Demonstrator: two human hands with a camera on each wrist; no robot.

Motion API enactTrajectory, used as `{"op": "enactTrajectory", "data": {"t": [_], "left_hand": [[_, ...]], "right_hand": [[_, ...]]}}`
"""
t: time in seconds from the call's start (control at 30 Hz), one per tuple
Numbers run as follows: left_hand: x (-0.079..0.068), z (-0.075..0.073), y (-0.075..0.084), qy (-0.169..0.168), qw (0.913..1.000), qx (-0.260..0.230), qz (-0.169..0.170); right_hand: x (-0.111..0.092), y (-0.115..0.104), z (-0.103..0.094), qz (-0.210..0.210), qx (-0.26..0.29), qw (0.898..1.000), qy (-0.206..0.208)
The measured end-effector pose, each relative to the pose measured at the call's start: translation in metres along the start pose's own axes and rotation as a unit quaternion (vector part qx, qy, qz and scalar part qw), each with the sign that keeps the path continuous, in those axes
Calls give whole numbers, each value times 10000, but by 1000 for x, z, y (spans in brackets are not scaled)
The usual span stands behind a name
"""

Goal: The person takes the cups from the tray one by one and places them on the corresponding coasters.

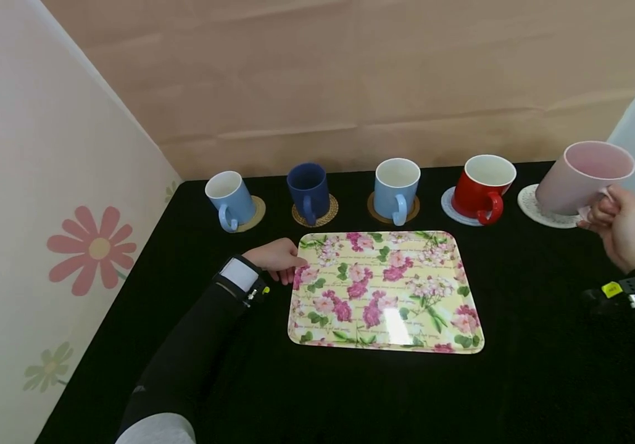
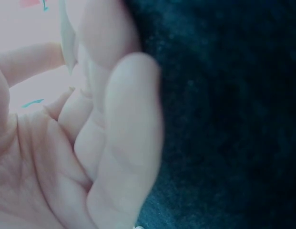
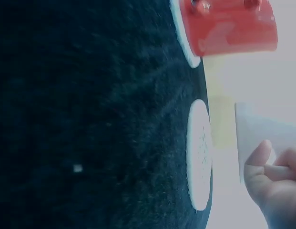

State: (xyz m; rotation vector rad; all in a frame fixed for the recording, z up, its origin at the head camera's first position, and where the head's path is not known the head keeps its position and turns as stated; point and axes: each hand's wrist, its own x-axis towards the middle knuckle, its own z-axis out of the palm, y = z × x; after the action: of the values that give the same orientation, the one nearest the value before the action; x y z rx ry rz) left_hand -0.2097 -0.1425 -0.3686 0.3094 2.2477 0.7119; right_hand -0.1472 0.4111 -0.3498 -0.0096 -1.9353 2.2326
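My right hand (image 1: 628, 225) grips the handle of a pale pink mug (image 1: 572, 182). In the right wrist view that mug (image 3: 267, 129) stands apart from the white patterned coaster (image 3: 199, 155), so it is held above it. At the upper left edge of a floral tray (image 1: 384, 290), my left hand (image 1: 277, 256) pinches the rim. The left wrist view shows the tray's thin edge (image 2: 66, 38) among the fingers of that hand (image 2: 90, 143). The tray lies on the black cloth, with nothing on its floral surface.
Along the back stand a light blue mug (image 1: 231, 197), a dark blue mug (image 1: 308, 191), another light blue mug (image 1: 397, 188) and a red mug (image 1: 484, 188), each on a round coaster. A brown paper wall (image 1: 350, 86) rises behind; a flowered white panel (image 1: 73, 185) bounds the left.
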Motion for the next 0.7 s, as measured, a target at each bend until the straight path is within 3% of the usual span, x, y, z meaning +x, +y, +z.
{"op": "enactTrajectory", "data": {"t": [0.3, 0.57, 0.7], "left_hand": [[-1, 1, 1, -22, 10000, -40, -33], [-5, 1, 5, 17, 10000, 33, 29], [-4, 1, 5, 13, 10000, 7, 4]], "right_hand": [[14, 1, -1, 128, -37, 9995, 287], [18, 6, -8, 412, 305, 9977, 450], [19, 6, -8, 517, 54, 9972, 534]]}}
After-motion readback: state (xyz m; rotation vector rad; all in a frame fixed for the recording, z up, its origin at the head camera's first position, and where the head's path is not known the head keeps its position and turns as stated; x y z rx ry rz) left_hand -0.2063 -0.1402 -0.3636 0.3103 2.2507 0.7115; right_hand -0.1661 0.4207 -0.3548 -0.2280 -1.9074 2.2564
